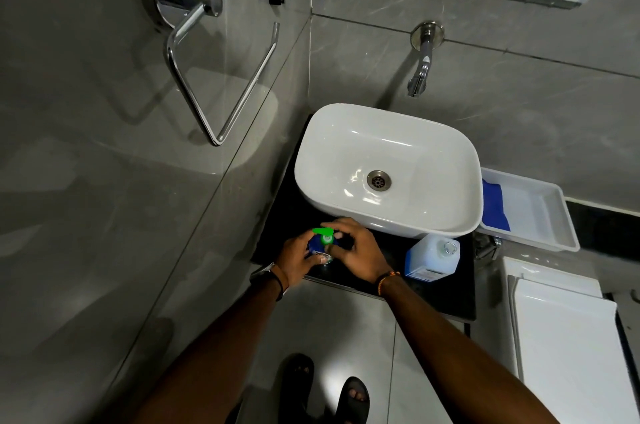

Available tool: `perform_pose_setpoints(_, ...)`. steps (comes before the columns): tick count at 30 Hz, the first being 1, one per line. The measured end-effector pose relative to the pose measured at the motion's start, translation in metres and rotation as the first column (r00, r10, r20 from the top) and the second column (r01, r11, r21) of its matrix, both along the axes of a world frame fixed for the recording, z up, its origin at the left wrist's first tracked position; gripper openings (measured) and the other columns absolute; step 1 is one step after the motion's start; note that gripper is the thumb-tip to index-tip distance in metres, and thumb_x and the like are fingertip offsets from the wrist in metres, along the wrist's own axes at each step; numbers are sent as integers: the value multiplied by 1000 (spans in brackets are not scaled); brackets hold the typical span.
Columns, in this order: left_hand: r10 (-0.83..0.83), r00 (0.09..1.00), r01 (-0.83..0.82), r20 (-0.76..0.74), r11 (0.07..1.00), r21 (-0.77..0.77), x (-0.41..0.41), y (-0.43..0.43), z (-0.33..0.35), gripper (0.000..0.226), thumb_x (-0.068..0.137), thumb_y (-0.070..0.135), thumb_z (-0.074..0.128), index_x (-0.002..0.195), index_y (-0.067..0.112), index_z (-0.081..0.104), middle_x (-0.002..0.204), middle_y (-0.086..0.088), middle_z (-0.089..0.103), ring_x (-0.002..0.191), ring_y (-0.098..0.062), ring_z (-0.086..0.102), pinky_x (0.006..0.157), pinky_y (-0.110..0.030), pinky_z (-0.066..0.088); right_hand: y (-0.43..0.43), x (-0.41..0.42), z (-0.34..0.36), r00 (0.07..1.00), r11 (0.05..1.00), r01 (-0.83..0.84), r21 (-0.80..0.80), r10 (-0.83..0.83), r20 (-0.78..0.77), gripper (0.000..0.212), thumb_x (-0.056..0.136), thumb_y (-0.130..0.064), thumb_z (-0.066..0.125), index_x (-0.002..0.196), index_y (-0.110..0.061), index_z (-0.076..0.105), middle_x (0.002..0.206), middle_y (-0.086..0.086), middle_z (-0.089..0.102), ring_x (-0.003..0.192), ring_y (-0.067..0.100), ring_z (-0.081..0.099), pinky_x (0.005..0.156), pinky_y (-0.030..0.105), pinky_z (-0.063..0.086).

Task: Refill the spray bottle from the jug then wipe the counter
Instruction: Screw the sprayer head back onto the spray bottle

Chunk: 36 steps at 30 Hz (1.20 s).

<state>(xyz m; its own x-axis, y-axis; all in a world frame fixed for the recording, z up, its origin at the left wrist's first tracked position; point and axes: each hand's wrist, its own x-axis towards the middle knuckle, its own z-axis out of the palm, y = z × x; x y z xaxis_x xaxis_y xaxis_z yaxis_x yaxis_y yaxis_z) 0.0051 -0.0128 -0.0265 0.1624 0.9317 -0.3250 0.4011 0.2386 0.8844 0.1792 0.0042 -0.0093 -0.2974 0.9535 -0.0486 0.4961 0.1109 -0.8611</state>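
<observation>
A blue spray bottle with a green spray head stands on the black counter in front of the white basin. My left hand wraps around the bottle's body. My right hand has its fingers closed around the green head from the right. A pale translucent jug with a blue label stands on the counter to the right, capped with a ring pull, apart from both hands. A blue cloth lies in a white tray at the right.
The white basin fills the counter's back half, with a wall tap above it. The white tray sits right of the basin. A toilet cistern is lower right, and a chrome towel ring hangs on the left wall.
</observation>
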Motion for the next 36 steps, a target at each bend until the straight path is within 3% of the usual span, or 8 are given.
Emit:
perform_pose_setpoints(3,-9,1000,9,8,1000,-3,-1,0,0,58,82,-7,73,135,-4,50,131,-23,62,122,-37,61,107,-50,49,1,2,-1,997,999,-16,31,13,71,37,76,-5,79,110,-20,75,103,-8,66,96,8,64,88,24,52)
perform_pose_setpoints(7,-22,1000,22,0,1000,2,-2,0,-1,57,82,-8,73,134,-5,50,129,-23,63,121,-37,61,106,-50,50,5,-3,-1,995,998,-24,53,19,103,33,72,-19,89,100,-20,72,96,-9,65,86,9,62,77,24,51)
perform_pose_setpoints(17,15,998,-13,-58,1000,24,2,1,0,62,82,-3,75,138,0,49,131,-20,63,120,-34,62,106,-50,50,6,-3,6,989,994,-79,79,68,132,31,84,-37,81,113,-26,74,102,-8,77,92,11,71,83,41,56)
perform_pose_setpoints(22,-14,999,14,-36,1000,20,0,0,0,61,82,-4,75,138,2,50,130,-20,64,121,-33,62,106,-51,50,2,3,10,1000,1000,-25,19,25,-5,47,75,-34,90,117,-31,71,108,-14,74,99,6,70,91,34,58)
perform_pose_setpoints(24,-15,1000,15,-26,1000,12,-1,0,1,63,83,-5,73,140,3,48,131,-19,63,121,-32,62,106,-51,50,2,3,14,999,999,-19,37,20,-40,38,79,-32,87,114,-33,72,106,-16,74,97,8,70,88,36,59)
perform_pose_setpoints(27,-26,999,27,-30,1000,7,0,0,2,65,84,-4,73,142,4,46,134,-18,61,124,-30,60,107,-49,50,6,3,24,995,990,-90,113,85,52,31,89,-34,77,120,-32,72,112,-13,74,100,8,70,89,38,58)
perform_pose_setpoints(31,-3,998,5,-63,1000,23,1,3,2,58,83,-3,73,137,1,51,129,-20,64,120,-33,62,106,-50,50,15,3,36,942,931,-289,224,236,238,24,101,-22,60,122,-24,72,118,-3,70,106,17,66,91,38,54)
perform_pose_setpoints(36,-18,995,23,-102,999,48,0,3,3,51,85,-3,69,134,4,55,126,-18,65,118,-30,63,106,-45,51,16,0,37,915,906,-369,209,315,251,39,84,8,64,110,-20,74,112,-2,61,100,15,62,87,34,53)
